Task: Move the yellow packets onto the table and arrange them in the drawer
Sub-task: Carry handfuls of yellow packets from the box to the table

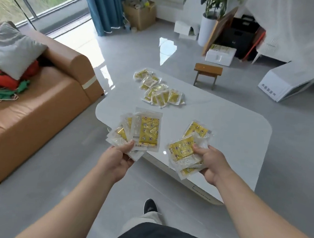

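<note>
Being held over the near edge of the white bench (228, 129), yellow packets are gripped in two bunches, one in each hand.

At far left a tan sofa (38, 111) is seen, with a grey cushion (11, 49) laid on it. The left hand (118, 157) is closed around the lower ends of a fanned bunch (145, 131), with the thumb laid on top and the packets spread upward over the bench's left corner. Farther along the bench top a loose pile (160, 90) of yellow packets is spread, overlapping one another and well apart from both hands. Beyond the far end of the bench a small wooden stool (207, 72) is stood on the grey floor. The right hand (209, 162) is clamped on a second bunch (183, 150), with the thumb pressed on the top packet and several more stacked beneath.
</note>
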Demonstrator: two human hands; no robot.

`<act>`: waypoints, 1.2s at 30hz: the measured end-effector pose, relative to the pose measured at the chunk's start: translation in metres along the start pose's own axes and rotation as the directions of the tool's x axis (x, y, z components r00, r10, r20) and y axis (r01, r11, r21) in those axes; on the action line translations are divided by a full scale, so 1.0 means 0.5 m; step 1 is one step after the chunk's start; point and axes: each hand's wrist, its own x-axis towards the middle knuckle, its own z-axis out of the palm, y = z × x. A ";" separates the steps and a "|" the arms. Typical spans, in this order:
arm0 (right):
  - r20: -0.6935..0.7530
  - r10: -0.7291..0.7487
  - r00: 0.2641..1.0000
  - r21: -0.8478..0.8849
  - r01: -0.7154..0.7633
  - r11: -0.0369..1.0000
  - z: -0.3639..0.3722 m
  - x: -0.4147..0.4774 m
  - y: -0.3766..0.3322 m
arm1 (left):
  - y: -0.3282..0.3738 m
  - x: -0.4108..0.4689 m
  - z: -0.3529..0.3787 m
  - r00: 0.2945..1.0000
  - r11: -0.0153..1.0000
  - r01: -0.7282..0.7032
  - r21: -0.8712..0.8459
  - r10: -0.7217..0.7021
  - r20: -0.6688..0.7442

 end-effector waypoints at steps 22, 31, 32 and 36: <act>-0.180 0.211 0.961 0.060 -0.203 0.977 -0.033 0.538 -0.233 | 0.115 0.553 0.399 0.979 0.941 0.196 0.277 -0.170 -0.114; -0.245 0.243 0.939 -0.059 -0.264 0.963 -0.044 0.723 -0.266 | 0.048 0.804 0.514 0.942 0.883 0.305 0.357 -0.224 -0.250; -0.250 0.234 0.940 -0.098 -0.265 0.959 -0.050 0.745 -0.259 | 0.032 0.842 0.524 0.937 0.869 0.321 0.376 -0.232 -0.262; -0.283 0.219 0.934 -0.175 -0.274 0.946 -0.064 0.829 -0.222 | -0.037 0.997 0.560 0.919 0.796 0.384 0.468 -0.280 -0.279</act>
